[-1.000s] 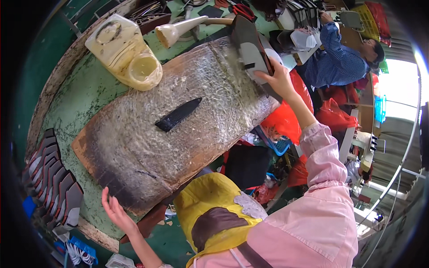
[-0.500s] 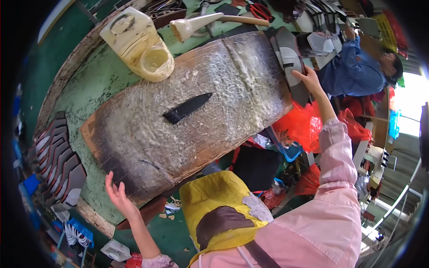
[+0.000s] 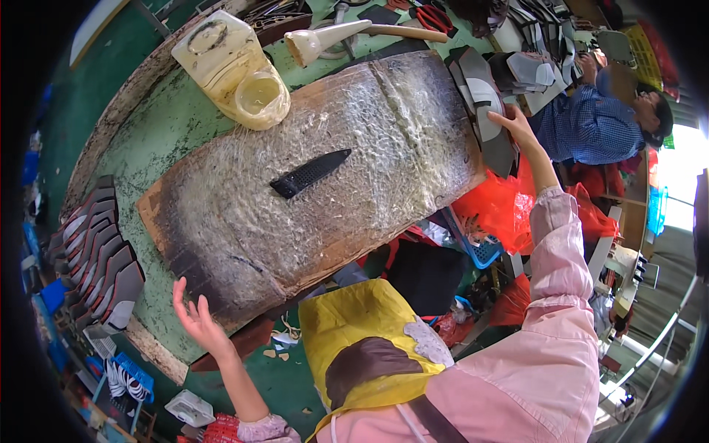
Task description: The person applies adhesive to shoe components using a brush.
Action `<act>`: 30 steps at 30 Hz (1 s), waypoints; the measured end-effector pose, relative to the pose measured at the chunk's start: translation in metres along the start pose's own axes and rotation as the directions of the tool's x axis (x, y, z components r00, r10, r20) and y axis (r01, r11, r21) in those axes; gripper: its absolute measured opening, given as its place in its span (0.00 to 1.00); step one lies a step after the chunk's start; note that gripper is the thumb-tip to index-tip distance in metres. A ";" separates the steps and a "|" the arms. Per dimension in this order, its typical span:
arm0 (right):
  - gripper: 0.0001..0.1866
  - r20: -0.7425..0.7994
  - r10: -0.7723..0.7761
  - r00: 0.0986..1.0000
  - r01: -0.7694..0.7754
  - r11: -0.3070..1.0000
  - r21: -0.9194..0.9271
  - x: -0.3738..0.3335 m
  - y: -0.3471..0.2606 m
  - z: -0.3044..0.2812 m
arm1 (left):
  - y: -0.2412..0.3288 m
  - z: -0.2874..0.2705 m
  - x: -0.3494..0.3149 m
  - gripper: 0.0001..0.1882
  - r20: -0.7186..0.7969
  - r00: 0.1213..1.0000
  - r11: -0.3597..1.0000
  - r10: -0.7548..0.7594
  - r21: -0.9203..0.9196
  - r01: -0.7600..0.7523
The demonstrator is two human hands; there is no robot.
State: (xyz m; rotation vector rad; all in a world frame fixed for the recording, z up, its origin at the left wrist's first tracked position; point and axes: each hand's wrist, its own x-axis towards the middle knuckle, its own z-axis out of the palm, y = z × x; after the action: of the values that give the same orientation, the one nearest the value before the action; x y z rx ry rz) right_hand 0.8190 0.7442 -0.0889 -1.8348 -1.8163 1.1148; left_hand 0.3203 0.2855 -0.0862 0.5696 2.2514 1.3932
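Note:
At the far right end of the glue-smeared board (image 3: 310, 236), my right hand (image 3: 517, 127) grips the edge of a grey and white shoe upper piece (image 3: 484, 100), thumb on top; some of its fingers are hidden. More such pieces lie beside it in a stack. My left hand (image 3: 201, 323) is held over the board's near left corner, fingers apart and nothing in them. Between the hands, a black pointed piece with small perforations (image 3: 310, 174) rests on the board, touched by neither.
Behind the board stand a yellowed glue container (image 3: 233, 70) and a brush (image 3: 325, 40). Overlapping shoe pieces (image 3: 103, 258) line the table's left edge. A red plastic bag (image 3: 495, 210) and a blue basket (image 3: 484, 252) are below right. Another person (image 3: 591, 122) works at far right.
The whole view has shifted slightly. My right hand stays at the shoe upper pieces, and my left hand remains open near the board's corner. The black piece has not moved on the board.

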 end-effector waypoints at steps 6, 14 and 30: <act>0.29 -0.130 -0.277 0.952 0.187 0.863 -0.470 -0.037 -0.040 0.014 | 0.016 0.012 -0.010 0.14 0.009 0.983 0.975 0.185 -0.126 -0.182; 0.44 0.579 -0.292 0.761 0.135 0.944 0.300 -0.203 -0.188 0.122 | 0.072 0.092 -0.052 0.50 0.618 0.785 0.483 0.047 -0.702 0.524; 0.15 0.929 -0.100 0.356 0.452 0.889 -0.078 -0.297 -0.174 0.312 | 0.038 0.028 0.107 0.33 0.200 0.972 0.988 0.122 0.071 -0.138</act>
State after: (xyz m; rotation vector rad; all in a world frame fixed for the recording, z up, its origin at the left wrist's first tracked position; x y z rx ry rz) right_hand 0.5117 0.3964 -0.0780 -0.8508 -2.9259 2.0052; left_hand 0.2522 0.3803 -0.0783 0.8572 2.1555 1.2470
